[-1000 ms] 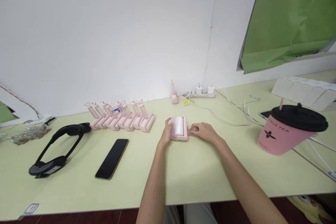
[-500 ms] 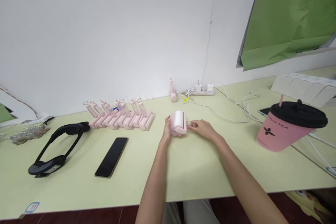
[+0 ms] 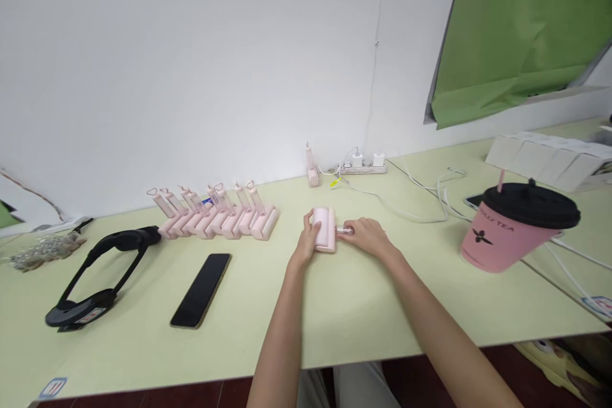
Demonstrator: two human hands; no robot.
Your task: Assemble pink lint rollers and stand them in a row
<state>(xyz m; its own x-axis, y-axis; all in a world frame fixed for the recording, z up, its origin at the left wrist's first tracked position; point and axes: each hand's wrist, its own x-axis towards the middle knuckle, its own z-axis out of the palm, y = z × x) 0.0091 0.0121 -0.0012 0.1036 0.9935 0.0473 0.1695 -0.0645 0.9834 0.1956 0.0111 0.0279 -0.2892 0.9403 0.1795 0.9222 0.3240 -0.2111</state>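
A small pink lint roller (image 3: pixel 324 228) lies on the pale green table (image 3: pixel 354 306) in front of me. My left hand (image 3: pixel 306 243) grips its left end, fingers curled round the pink case. My right hand (image 3: pixel 367 237) pinches the clear handle (image 3: pixel 343 229) that sticks out of the roller's right end. Both forearms reach in from the bottom edge.
A row of several finished pink rollers (image 3: pixel 217 220) stands to the left. A black phone (image 3: pixel 201 289) and a black headband device (image 3: pixel 98 274) lie further left. A pink cup with a black lid (image 3: pixel 516 227), white cables (image 3: pixel 430 197), a power strip (image 3: pixel 363 169) and white boxes (image 3: pixel 545 156) are at the right.
The roller has turned in my hands: its white sticky face showed before, and now only the closed pink case shows. Both hands stay on it.
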